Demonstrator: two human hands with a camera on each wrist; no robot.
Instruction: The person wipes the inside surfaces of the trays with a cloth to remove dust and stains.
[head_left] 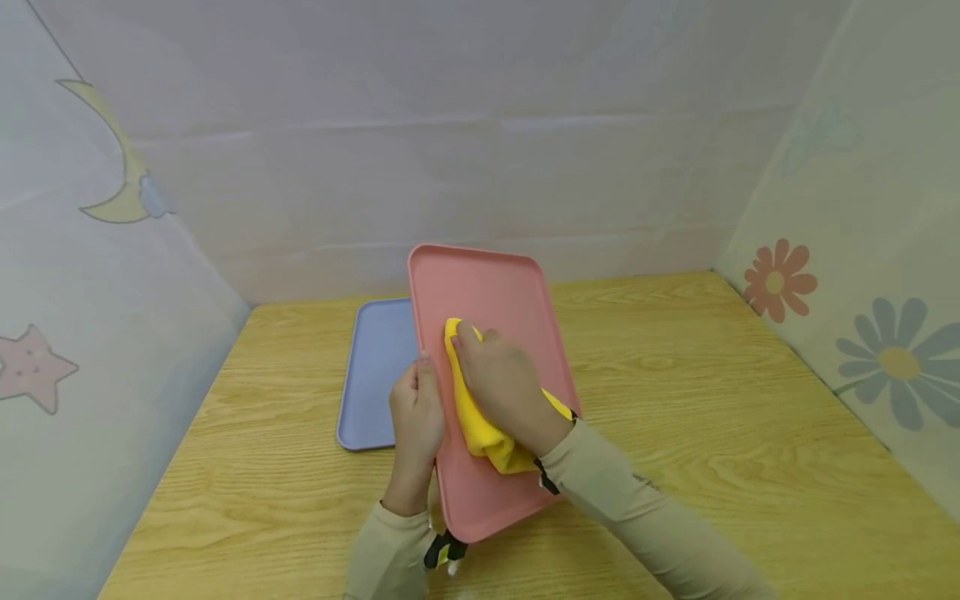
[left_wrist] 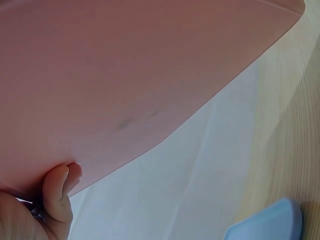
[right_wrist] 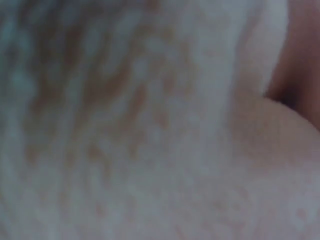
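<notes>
A pink rectangular tray (head_left: pixel 487 287) is held up at a tilt above the table. My left hand (head_left: pixel 417 412) grips its left edge, the thumb lying on the rim. In the left wrist view, the fingers (left_wrist: pixel 57 192) bend against the tray's underside (left_wrist: pixel 115 85), which carries faint dark marks. My right hand (head_left: pixel 506 379) holds a folded yellow cloth (head_left: pixel 472 425) against the tray's inner face. Part of the cloth is hidden under that hand. The right wrist view is a blurred close-up with little to make out.
A blue tray (head_left: pixel 378 367) lies flat on the wooden table (head_left: pixel 247 467), partly behind the pink one. Pale hangings (head_left: pixel 480 167) with printed flowers, a moon and a star enclose the table at the back and both sides.
</notes>
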